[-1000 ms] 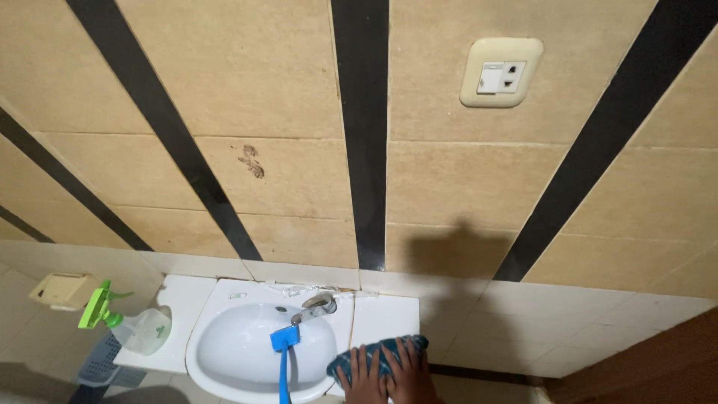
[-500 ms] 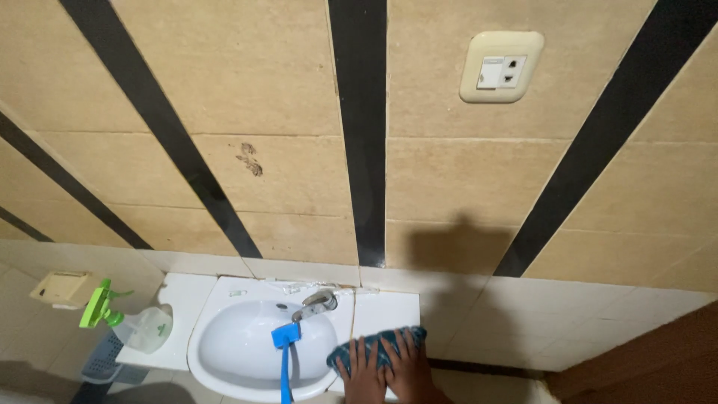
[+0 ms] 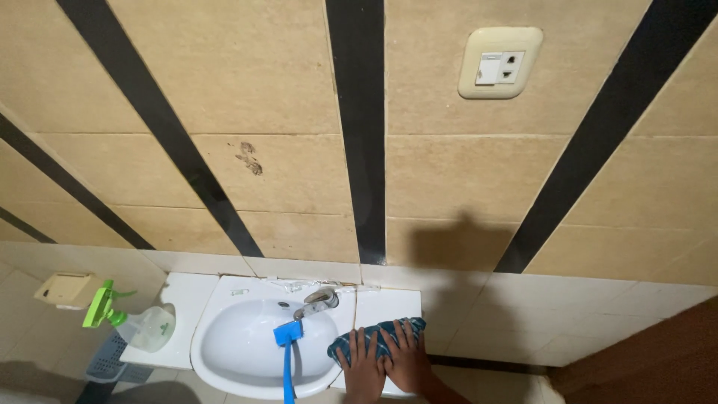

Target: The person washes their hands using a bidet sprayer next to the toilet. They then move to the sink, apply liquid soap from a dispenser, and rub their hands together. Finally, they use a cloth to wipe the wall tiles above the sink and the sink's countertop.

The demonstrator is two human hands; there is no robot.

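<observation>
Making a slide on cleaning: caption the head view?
Both hands press a dark teal cloth on the white sink's right ledge, beside the tap.

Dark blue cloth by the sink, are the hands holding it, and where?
Both hands, left hand and right hand, press flat on top of the dark blue cloth, on the white ceramic sink ledge. Pressed down, not gripped or lifted.

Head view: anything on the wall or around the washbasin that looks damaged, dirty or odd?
A dark brown smudge mars the beige tiled wall above the white ceramic washbasin. Both hands, left hand and right hand, press a dark blue-green cloth on the basin's ledge; nothing else stands out.
</observation>
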